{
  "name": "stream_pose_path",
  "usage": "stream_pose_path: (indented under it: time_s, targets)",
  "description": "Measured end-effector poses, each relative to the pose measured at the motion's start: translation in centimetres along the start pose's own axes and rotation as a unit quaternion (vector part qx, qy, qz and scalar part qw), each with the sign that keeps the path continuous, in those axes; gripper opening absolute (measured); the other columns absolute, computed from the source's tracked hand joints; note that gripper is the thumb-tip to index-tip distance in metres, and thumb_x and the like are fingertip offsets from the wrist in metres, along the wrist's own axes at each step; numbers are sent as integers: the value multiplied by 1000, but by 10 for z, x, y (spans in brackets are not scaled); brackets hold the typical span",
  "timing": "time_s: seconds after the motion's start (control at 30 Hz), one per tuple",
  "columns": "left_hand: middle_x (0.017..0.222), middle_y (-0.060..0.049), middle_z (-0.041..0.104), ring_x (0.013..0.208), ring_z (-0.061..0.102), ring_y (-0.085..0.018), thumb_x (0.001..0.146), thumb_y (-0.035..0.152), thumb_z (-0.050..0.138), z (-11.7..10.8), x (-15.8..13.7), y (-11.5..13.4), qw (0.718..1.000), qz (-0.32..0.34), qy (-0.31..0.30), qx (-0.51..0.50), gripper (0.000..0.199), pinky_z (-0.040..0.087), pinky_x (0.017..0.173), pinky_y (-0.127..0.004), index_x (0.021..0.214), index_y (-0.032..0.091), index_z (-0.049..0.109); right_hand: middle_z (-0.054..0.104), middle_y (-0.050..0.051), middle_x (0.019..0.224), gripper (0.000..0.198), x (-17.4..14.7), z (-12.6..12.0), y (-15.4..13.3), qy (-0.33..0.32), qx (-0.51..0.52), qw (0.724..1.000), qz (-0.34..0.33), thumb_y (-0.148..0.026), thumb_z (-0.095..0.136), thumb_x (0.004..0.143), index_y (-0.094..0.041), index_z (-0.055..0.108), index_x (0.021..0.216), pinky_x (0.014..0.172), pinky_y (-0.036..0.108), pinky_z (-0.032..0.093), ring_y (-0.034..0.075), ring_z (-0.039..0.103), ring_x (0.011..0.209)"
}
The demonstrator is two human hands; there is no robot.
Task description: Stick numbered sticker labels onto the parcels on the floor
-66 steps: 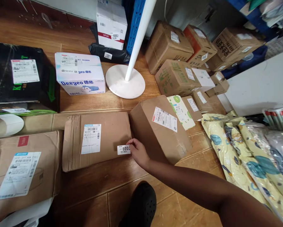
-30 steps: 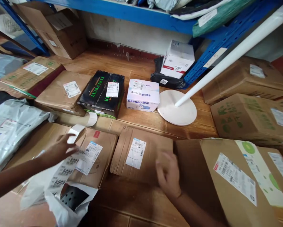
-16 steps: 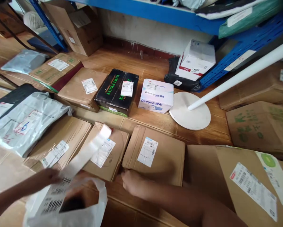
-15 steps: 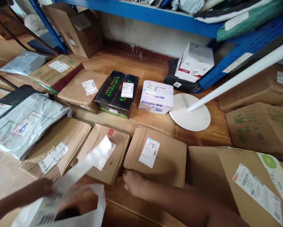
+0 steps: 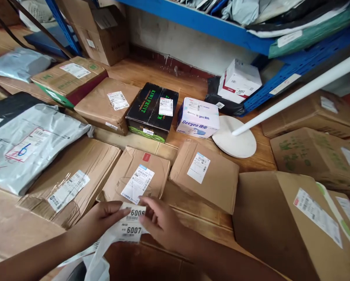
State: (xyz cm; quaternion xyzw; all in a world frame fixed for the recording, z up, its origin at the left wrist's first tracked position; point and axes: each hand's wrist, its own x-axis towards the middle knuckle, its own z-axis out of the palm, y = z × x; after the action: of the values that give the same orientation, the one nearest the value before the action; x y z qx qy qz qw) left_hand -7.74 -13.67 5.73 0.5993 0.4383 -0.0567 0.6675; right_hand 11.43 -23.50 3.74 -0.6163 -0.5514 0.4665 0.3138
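A strip of white number labels (image 5: 131,231), reading 6006 and 6007, is held up in front of me. My left hand (image 5: 109,218) pinches its left side between thumb and fingers. At its right edge are the thumb and fingers of my right hand (image 5: 163,224), closed around the 6006 label. The rest of the strip trails down in loose white folds by my left forearm. Just beyond both hands lies a brown carton (image 5: 155,175) with a shipping label. Right of it, another labelled carton (image 5: 212,171) sits tilted.
A black kiwifruit box (image 5: 136,111), a white Deeyeo box (image 5: 196,123) and a brown box (image 5: 97,103) form a row behind. A white pole's round base (image 5: 236,146) stands beside them. Left is a grey parcel bag (image 5: 54,144); right, a large carton (image 5: 265,218). A blue shelf (image 5: 192,19) overhangs.
My right hand has left the right-hand carton's edge and come to the label strip. The left hand has moved right with the strip. That carton now sits tilted, farther from me.
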Motion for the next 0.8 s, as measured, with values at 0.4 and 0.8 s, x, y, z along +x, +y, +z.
stream_pose_path:
  time_s: [0.4, 0.8]
  targets:
    - [65, -5, 64, 69, 59, -21, 65, 71, 63, 25, -4, -31, 973, -78, 127, -174, 57, 49, 65, -30, 69, 14, 65, 62, 1, 74, 39, 10, 46, 5, 77, 352, 919, 162, -57, 64, 72, -20, 55, 81, 63, 28, 46, 15, 57, 67]
    - [55, 1, 53, 54, 46, -12, 55, 72, 69, 42, 9, -29, 969, -76, 174, -157, 59, 35, 51, -24, 62, 15, 56, 65, 1, 75, 27, 2, 48, 18, 151, 379, 898, 166, -39, 74, 64, -19, 62, 78, 66, 29, 44, 14, 56, 67]
